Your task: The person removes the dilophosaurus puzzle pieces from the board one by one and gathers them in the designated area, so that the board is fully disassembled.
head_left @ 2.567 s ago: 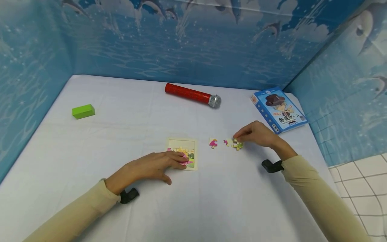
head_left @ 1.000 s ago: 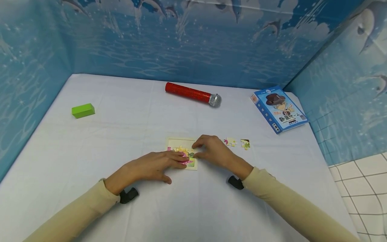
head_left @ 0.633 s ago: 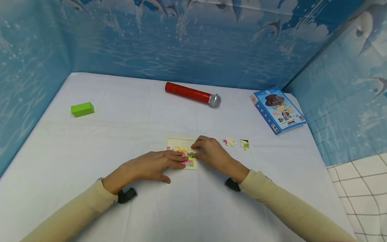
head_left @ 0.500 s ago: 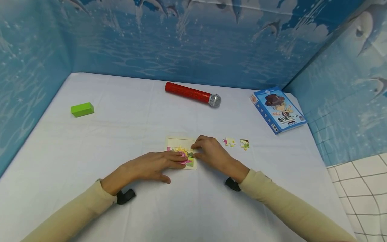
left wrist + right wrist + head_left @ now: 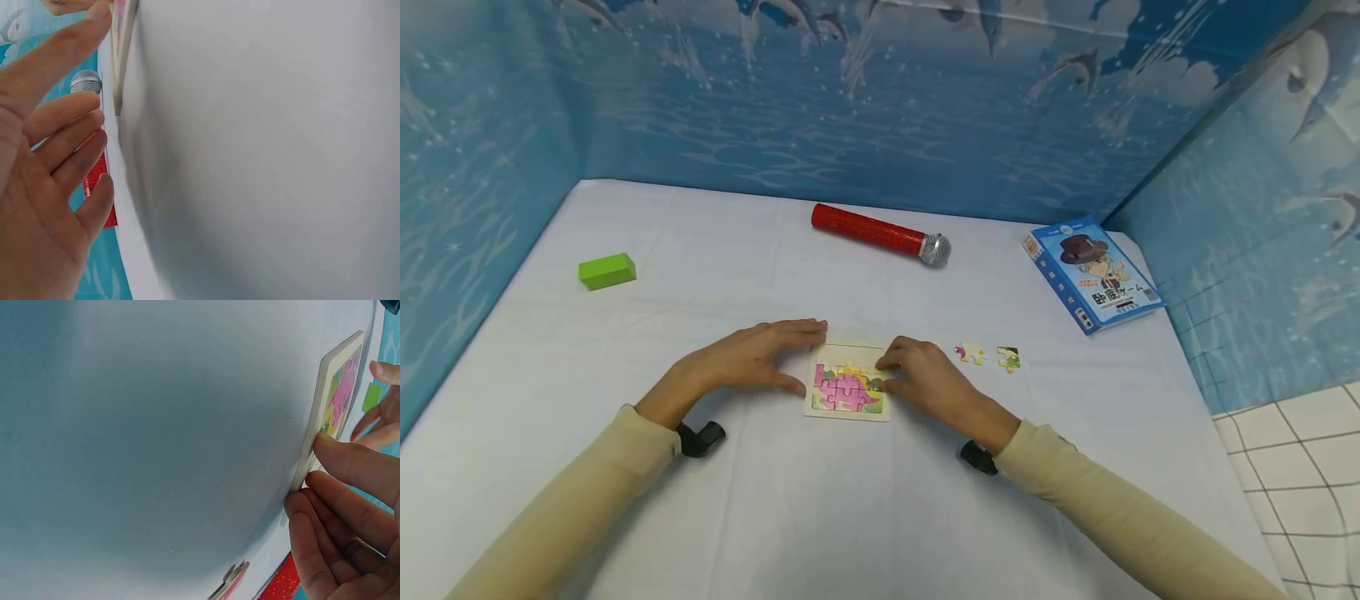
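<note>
A jigsaw puzzle tray point(image 5: 847, 418) with a pale rim lies mid-table in the head view. Joined pieces point(image 5: 844, 390) inside form part of a pink dinosaur picture; its upper strip shows bare board. At the tray's left side, my left hand point(image 5: 752, 354) is spread, thumb and fingers apart; contact with the rim cannot be made out. My right hand point(image 5: 928, 379) holds the tray's right rim with thumb and forefinger, the other fingers curled in. Right of it lie a pale puzzle piece point(image 5: 972, 353) and a green one point(image 5: 1008, 359). A pink-edged piece point(image 5: 232, 582) shows in the right wrist view.
A red microphone point(image 5: 876, 232) with a silver head lies at the back. To the far left is a green block point(image 5: 607, 272). A blue box point(image 5: 1093, 273) stands at the back right. Blue dolphin-print cloth point(image 5: 820, 125) walls in the white table.
My right hand left the loose pieces for the tray's right edge, then stayed there. My left hand lifted off the puzzle pieces and moved up and left to the tray's left side.
</note>
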A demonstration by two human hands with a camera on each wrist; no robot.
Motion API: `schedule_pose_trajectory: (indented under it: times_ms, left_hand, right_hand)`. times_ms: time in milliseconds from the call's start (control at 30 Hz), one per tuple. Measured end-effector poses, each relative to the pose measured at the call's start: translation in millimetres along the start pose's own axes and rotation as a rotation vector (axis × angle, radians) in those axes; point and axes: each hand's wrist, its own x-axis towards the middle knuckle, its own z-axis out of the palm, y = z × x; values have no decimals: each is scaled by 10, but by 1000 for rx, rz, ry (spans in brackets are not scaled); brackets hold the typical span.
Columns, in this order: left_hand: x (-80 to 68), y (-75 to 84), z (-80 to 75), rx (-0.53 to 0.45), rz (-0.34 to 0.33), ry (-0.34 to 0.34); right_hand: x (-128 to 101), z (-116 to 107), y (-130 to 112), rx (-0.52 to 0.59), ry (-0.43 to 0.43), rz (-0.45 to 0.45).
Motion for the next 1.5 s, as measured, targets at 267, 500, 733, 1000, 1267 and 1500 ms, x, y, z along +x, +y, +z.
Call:
schedule_pose_trajectory:
  times_ms: [267, 500, 733, 1000, 1267, 1500]
  left_hand:
    - [30, 4, 53, 11, 11, -21]
    - [35, 26, 68, 67, 16, -12]
    - [51, 32, 53, 61, -1, -23]
    - [52, 22, 40, 3, -2, -29]
    - [63, 33, 19, 14, 6, -33]
    - [62, 94, -11, 57, -15, -48]
  right_hand:
    - [10, -9, -16, -12, 2, -10]
    - [25, -38, -50, -31, -17, -3]
    - [96, -102, -212, -72, -71, 33]
    - [286, -25, -381, 1, -126, -54]
    - [361, 49, -428, -8, -146, -81]
    - [401, 37, -444, 56, -150, -45]
